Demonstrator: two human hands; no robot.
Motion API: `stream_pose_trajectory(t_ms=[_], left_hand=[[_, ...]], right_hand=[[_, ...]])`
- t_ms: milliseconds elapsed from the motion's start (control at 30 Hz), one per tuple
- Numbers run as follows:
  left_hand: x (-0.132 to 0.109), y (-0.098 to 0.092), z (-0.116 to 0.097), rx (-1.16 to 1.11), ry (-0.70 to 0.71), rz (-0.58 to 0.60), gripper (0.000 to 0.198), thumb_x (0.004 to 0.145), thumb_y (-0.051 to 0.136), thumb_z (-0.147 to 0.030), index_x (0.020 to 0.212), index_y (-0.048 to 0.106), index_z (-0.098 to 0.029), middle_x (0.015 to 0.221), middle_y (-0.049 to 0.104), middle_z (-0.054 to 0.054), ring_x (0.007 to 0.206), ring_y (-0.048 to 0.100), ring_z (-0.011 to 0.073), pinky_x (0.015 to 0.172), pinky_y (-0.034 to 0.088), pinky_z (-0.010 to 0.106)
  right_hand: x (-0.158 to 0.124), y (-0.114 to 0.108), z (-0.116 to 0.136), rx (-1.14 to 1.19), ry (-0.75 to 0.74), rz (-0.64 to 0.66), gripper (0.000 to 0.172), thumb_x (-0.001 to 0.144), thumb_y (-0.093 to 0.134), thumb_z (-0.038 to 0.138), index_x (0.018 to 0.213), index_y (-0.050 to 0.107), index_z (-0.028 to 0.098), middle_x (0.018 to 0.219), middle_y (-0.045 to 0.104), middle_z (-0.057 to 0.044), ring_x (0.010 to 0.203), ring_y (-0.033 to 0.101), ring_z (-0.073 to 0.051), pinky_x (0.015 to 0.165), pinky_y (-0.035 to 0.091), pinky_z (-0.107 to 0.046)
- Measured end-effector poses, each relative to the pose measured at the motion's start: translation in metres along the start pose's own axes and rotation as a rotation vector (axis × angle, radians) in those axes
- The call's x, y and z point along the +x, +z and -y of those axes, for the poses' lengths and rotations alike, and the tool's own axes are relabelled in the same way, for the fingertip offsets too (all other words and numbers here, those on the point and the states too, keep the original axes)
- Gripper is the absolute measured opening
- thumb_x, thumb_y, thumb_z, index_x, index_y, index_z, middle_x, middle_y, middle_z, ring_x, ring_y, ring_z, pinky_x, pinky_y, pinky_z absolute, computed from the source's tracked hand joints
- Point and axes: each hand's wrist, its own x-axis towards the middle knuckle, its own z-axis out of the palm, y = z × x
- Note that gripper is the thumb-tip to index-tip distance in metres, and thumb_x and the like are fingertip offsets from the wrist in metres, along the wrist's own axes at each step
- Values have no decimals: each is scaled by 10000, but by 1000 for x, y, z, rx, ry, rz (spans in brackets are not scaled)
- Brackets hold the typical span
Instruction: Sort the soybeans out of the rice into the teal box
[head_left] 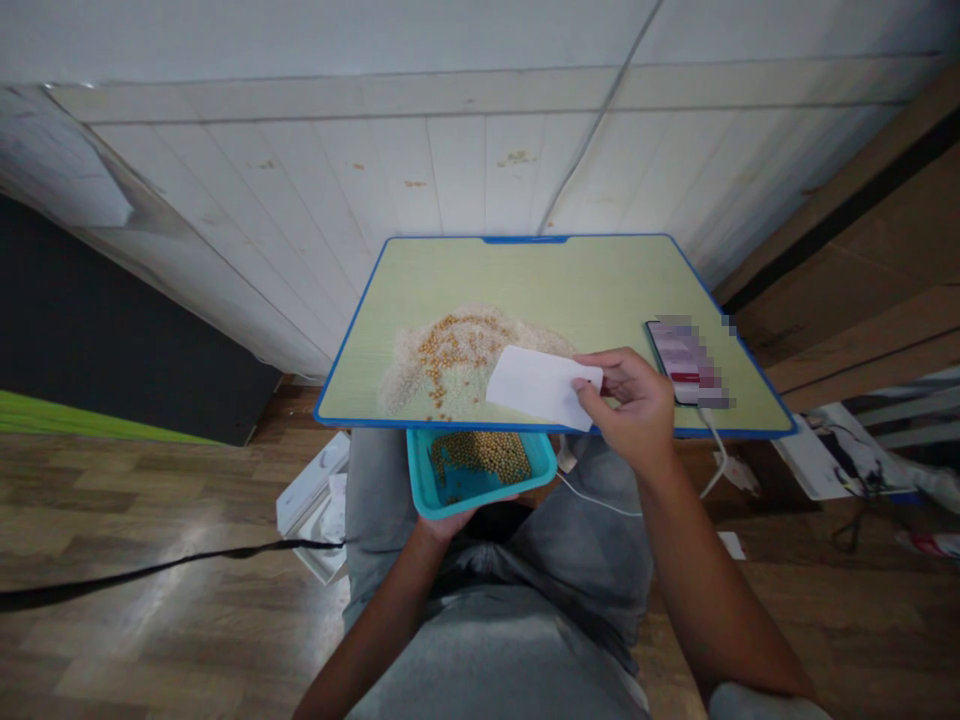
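Observation:
My right hand (628, 402) pinches a white card (538, 385) and holds it flat over the near edge of a small green table (600, 280) with a blue rim. Just left of the card lies a heap of white rice mixed with yellow beans (454, 355). My left hand (450, 520) is below the table's edge and holds a teal tray (420, 480) from underneath. Several yellow beans (484, 455) lie in that tray. Only the fingertips of the left hand show under the tray.
A phone (679, 360) with a white cable lies on the table's right side. Brown cardboard boxes (862, 280) stand to the right. White packaging (315, 500) and a black strap (150, 570) lie on the wooden floor at the left. A white tiled wall is behind the table.

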Motion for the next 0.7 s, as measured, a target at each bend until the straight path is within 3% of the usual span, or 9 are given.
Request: stream_pose_trajectory(t_ms=[167,333,433,600,700], left_hand=[[1,-6,-1,20,-11,-22,740,1007,284,-773,1350,789,-355,1616,663,22,1649,379,478,1306,242,812],[3,-11,-2,-14,-5,-48,806,1002,242,-804,1335,798,-325,1623,660,45,1682,319,450,1354,93,760],[4,-16,-4,-14,8,-40,803,1014,232,-776,1310,809,-302,1680,600,56,1692,285,456,1332,75,802],[3,-23,-7,34,10,-39,715,1018,282,-751,1239,850,-378,1649,629,-24,1709,243,443,1332,160,797],[1,-21,-9,40,9,-40,757,1015,247,-778,1216,862,-384,1632,640,-45,1714,231,435,1339,179,786]], right_hand=[[-4,6,2,-2,31,-143,186,865,757,267,1045,761,219,743,734,14,599,654,-145,538,514,-254],[-15,14,13,-19,54,-141,179,889,749,236,1068,768,225,781,776,4,613,689,-154,542,526,-248],[-26,19,17,-29,77,-148,172,917,743,233,1085,780,229,809,796,-11,621,698,-162,562,546,-256],[-35,19,18,-19,107,-407,194,890,788,256,1077,756,220,915,833,-56,749,785,-213,635,604,-296],[-35,15,18,-23,99,-545,211,886,800,262,1084,740,220,959,840,-80,831,817,-239,700,640,-330]])
